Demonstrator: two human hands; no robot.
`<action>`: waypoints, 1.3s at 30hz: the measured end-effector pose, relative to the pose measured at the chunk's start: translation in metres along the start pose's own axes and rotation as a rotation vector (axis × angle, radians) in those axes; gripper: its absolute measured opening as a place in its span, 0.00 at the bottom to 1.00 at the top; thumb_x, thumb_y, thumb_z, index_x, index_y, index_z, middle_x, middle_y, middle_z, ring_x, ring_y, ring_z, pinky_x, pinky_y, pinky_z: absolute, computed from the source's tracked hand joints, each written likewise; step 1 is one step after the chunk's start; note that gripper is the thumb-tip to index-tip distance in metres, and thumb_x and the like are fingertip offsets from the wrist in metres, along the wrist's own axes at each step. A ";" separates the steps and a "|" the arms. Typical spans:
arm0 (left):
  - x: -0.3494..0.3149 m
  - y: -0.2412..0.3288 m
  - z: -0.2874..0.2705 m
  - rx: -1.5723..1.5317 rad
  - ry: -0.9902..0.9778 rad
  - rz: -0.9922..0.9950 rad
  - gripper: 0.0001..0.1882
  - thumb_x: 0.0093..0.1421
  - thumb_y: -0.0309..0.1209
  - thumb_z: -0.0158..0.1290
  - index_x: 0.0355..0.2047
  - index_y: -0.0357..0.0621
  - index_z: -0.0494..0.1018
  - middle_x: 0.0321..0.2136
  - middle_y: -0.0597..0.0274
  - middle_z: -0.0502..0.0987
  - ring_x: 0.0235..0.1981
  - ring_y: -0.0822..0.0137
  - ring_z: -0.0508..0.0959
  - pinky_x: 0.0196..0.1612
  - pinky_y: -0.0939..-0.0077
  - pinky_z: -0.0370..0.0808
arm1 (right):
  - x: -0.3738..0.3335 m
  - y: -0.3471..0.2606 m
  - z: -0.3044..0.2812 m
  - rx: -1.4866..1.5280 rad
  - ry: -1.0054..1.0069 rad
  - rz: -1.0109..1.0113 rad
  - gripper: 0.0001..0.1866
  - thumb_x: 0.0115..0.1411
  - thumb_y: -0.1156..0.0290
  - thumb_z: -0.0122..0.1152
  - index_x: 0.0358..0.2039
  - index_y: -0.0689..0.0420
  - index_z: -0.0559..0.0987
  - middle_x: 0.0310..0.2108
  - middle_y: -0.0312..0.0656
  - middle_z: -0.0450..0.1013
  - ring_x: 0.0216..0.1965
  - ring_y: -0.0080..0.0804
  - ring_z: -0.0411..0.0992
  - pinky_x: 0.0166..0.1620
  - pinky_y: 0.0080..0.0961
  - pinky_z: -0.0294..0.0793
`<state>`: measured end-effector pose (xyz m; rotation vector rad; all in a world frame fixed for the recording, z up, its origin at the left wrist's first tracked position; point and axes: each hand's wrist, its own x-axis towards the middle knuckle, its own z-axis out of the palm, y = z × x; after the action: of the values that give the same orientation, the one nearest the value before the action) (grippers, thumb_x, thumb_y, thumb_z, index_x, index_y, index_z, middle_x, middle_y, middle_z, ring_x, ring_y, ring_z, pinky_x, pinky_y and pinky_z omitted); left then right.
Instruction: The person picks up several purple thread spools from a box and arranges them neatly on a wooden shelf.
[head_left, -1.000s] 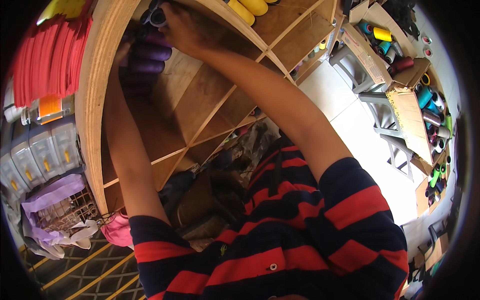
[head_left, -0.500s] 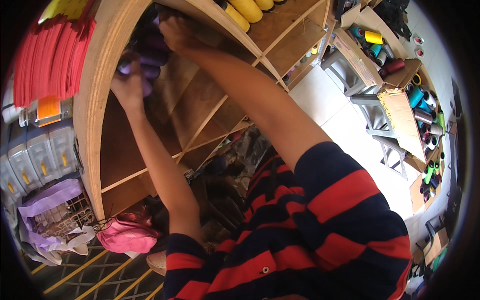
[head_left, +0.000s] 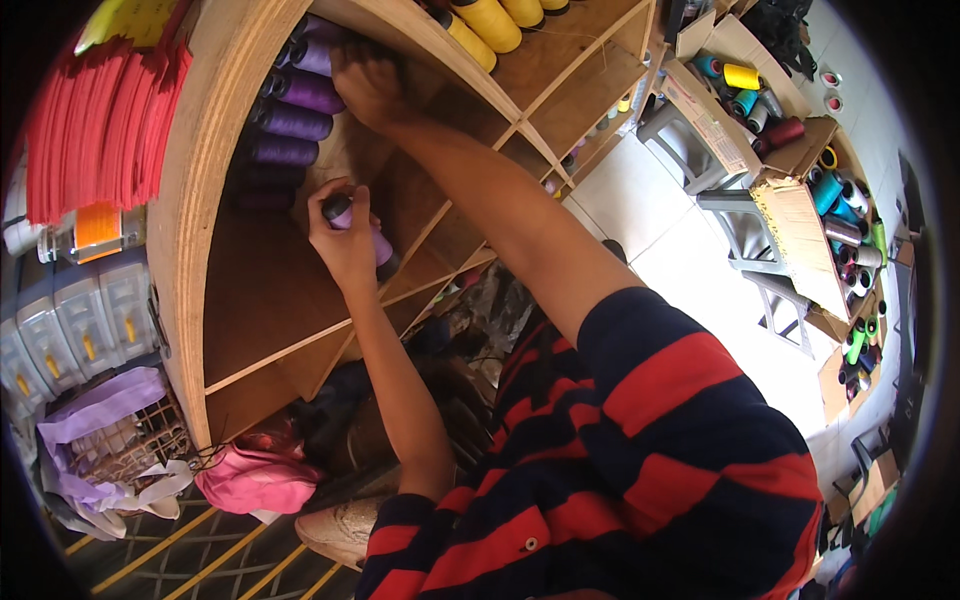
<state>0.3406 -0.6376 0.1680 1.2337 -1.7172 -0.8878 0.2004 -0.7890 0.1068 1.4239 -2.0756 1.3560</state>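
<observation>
My left hand (head_left: 343, 243) is closed around a light purple thread spool (head_left: 382, 246) with dark ends, held over a wooden shelf compartment (head_left: 270, 300). The spool is tilted and partly covered by my fingers. Against the compartment's left side lie several purple thread spools (head_left: 290, 122) in a row, from deep violet to lighter shades. At the far end of that row, my right hand (head_left: 368, 88) has its fingers curled at the end of a lighter purple spool (head_left: 316, 57). My right fingertips are partly hidden.
Yellow thread spools (head_left: 490, 25) fill the neighbouring compartment. Red sheets (head_left: 100, 130) hang left of the curved wooden edge (head_left: 190, 180), above clear drawers (head_left: 85, 320). Cardboard boxes (head_left: 800, 240) of mixed spools stand on grey stools (head_left: 735, 230) at right. A pink bundle (head_left: 258, 478) lies below.
My left hand has drawn back from the row toward me and to the right, with the light purple spool in it. My right hand has shifted slightly nearer. More of the row now shows.
</observation>
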 end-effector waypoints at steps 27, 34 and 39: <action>-0.178 0.055 0.196 -0.475 -0.592 -0.458 0.14 0.60 0.37 0.54 0.44 0.47 0.69 0.30 0.66 0.72 0.28 0.75 0.73 0.27 0.83 0.71 | -0.219 0.158 -0.413 0.959 -0.633 1.008 0.30 0.56 0.66 0.62 0.56 0.60 0.62 0.39 0.45 0.72 0.37 0.29 0.74 0.38 0.22 0.75; -0.223 0.097 0.257 -0.614 -0.484 -0.604 0.10 0.64 0.39 0.49 0.38 0.47 0.67 0.28 0.66 0.70 0.29 0.73 0.72 0.32 0.79 0.71 | -0.273 0.239 -0.472 1.668 -0.684 1.184 0.33 0.53 0.70 0.59 0.60 0.64 0.61 0.51 0.47 0.69 0.52 0.34 0.69 0.55 0.29 0.67; -0.231 0.094 0.263 -0.465 -0.589 -0.376 0.14 0.67 0.42 0.43 0.40 0.45 0.69 0.33 0.65 0.71 0.37 0.75 0.70 0.41 0.81 0.66 | -0.272 0.250 -0.481 1.645 -0.853 1.162 0.39 0.50 0.69 0.61 0.61 0.65 0.59 0.54 0.48 0.66 0.55 0.37 0.67 0.58 0.32 0.64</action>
<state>0.1082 -0.3699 0.0928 1.0432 -1.5751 -1.9060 -0.0062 -0.2222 0.0420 1.0182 -2.1060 4.1844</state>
